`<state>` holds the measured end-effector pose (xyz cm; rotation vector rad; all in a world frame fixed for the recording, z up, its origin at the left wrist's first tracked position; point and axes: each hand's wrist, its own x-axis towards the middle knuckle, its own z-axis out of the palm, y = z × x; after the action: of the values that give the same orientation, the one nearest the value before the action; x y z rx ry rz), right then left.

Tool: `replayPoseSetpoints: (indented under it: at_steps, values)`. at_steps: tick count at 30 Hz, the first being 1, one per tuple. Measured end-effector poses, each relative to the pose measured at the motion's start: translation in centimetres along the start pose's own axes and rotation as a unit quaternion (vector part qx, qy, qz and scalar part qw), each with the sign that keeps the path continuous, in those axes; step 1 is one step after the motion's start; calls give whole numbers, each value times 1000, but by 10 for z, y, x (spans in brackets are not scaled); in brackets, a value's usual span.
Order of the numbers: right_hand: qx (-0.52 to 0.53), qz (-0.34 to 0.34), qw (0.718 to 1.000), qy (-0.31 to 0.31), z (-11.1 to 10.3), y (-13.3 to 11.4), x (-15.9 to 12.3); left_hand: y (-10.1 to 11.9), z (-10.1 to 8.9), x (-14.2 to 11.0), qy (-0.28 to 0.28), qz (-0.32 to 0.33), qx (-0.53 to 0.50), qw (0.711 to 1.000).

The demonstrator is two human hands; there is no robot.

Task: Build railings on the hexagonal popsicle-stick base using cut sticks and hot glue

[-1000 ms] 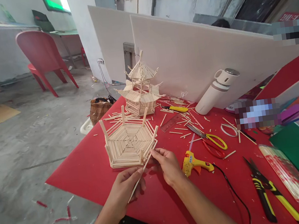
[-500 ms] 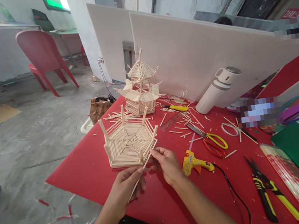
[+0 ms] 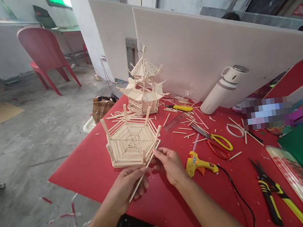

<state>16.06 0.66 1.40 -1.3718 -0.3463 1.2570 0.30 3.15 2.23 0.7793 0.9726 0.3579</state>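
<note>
A thin wooden stick [image 3: 137, 185] slants up between my hands along the near right edge of a flat many-sided stick base [image 3: 128, 140]. My left hand [image 3: 131, 185] pinches the stick toward its lower end, fingers closed. Higher up, the thumb and fingers of my right hand [image 3: 169, 163] close on the same stick, close to the base's corner. Short upright posts rise from the base's corners, and its floor is a web of sticks. Behind it stands a small stick pagoda [image 3: 144, 88] with two tiers of roofs.
On the red table [image 3: 86, 170] lie a yellow glue gun [image 3: 198, 164], scissors [image 3: 219, 141], pruning shears [image 3: 270, 191], a yellow cutter [image 3: 182, 108] and loose sticks. A white bottle [image 3: 218, 91] leans by the white board [image 3: 187, 49]. A bag of sticks [image 3: 299, 177] lies at right.
Both hands keep their hold on the stick, with hardly any shift against the base. The whole view has moved slightly, so things appear a little further right.
</note>
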Motion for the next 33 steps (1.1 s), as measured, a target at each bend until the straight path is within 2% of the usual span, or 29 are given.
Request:
replayPoseSetpoints:
  at_steps: [9,18,33]
  values:
    - [8,-3,1000,-21,-1,2,1,9,0,7,-62,-101,-80,990]
    - [19,5,999,-25,0,0,-2,0,-1,12,-84,-43,-109,990]
    - [76,78,993,-53,6,8,-28,0,2,12,-71,-46,-125,989]
